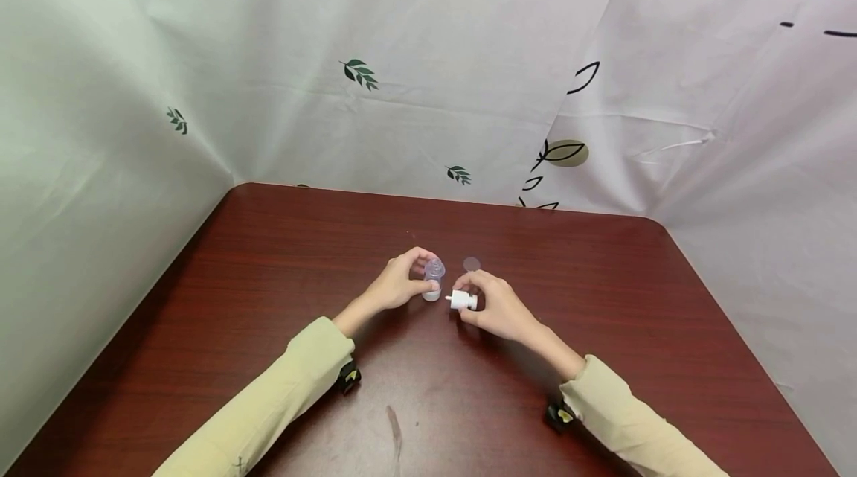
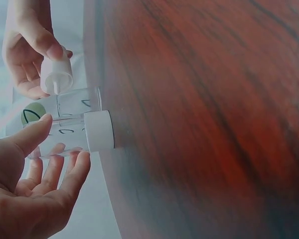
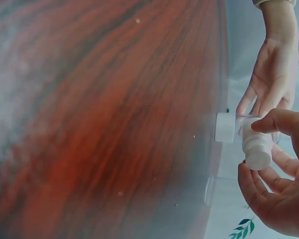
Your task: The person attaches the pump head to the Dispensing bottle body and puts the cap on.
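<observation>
My left hand [image 1: 400, 283] holds a clear bottle [image 1: 434, 270] upright between thumb and fingers, its white base [image 2: 99, 131] at the tabletop. In my right hand [image 1: 498, 306] is a small white nozzle piece [image 1: 462, 300], pinched between thumb and fingers just right of the bottle. Its narrow tip [image 1: 448, 298] points left toward the bottle in the head view. The left wrist view shows the hollow inside of this white piece [image 2: 56, 74] with a thin stem. Bottle and white piece look apart from above. Fingers partly cover both.
A small clear round piece [image 1: 472, 263] is on the dark red wooden table [image 1: 321, 239], just beyond my right hand. White cloth [image 1: 415, 120] with leaf prints hangs around the table's back and sides. A smear [image 1: 393, 429] marks the near tabletop.
</observation>
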`<action>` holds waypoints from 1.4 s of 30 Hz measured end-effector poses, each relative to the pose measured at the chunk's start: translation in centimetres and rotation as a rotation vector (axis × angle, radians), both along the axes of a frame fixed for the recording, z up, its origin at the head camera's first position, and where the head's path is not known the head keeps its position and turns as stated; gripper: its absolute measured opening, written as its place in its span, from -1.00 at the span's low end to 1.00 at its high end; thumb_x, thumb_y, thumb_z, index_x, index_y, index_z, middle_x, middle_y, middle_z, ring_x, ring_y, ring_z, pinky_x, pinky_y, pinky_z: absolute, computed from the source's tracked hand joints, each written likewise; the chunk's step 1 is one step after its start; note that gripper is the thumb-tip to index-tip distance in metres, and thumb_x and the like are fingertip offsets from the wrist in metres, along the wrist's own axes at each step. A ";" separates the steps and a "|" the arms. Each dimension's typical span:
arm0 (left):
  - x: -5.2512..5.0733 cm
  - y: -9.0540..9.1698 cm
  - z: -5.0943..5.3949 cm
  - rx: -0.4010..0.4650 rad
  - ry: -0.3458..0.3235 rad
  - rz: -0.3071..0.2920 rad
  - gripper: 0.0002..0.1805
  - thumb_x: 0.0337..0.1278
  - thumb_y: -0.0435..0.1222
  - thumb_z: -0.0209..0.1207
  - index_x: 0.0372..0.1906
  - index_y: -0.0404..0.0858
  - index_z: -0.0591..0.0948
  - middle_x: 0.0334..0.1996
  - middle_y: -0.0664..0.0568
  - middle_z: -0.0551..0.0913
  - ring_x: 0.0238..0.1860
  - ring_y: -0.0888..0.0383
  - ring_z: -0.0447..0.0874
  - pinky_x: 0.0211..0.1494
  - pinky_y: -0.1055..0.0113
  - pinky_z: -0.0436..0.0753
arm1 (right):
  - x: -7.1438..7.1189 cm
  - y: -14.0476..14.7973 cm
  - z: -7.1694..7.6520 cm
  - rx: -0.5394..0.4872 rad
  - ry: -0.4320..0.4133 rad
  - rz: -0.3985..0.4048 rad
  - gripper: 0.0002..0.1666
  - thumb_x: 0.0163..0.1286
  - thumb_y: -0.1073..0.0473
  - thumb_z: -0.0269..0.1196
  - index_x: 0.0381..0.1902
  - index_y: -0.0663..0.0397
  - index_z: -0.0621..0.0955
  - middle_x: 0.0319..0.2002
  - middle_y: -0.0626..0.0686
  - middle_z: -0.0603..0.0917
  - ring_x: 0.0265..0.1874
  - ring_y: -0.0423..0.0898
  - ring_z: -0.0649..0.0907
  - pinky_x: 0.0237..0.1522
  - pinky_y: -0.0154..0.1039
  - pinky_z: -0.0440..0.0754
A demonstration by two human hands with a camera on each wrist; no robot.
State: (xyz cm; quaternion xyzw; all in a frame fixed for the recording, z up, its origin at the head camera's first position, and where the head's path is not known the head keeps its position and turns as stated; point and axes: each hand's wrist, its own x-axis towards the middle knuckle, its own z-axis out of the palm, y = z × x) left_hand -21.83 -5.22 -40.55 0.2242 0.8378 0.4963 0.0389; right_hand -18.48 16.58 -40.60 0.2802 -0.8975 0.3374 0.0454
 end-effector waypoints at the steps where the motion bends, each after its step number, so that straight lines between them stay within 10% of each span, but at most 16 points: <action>1: 0.0 0.0 0.0 0.000 0.000 0.000 -0.58 0.05 -0.40 0.32 0.04 -0.34 0.50 -0.07 -0.19 0.64 -0.01 -0.08 0.63 0.10 0.04 0.60 | 0.0 0.0 0.0 -0.003 0.001 -0.003 -0.62 0.02 0.30 0.43 -0.16 0.02 0.60 -0.34 -0.08 0.60 -0.36 -0.21 0.55 -0.33 -0.38 0.53; 42: 0.0 0.0 -0.3 0.006 0.013 0.012 -0.58 0.05 -0.39 0.34 0.03 -0.34 0.50 -0.08 -0.18 0.64 -0.02 -0.07 0.64 0.07 0.05 0.62 | 0.2 -0.2 0.6 -0.122 0.060 -0.034 -0.63 0.02 0.32 0.40 -0.16 0.00 0.62 -0.31 -0.05 0.59 -0.47 -0.13 0.53 -0.45 -0.32 0.57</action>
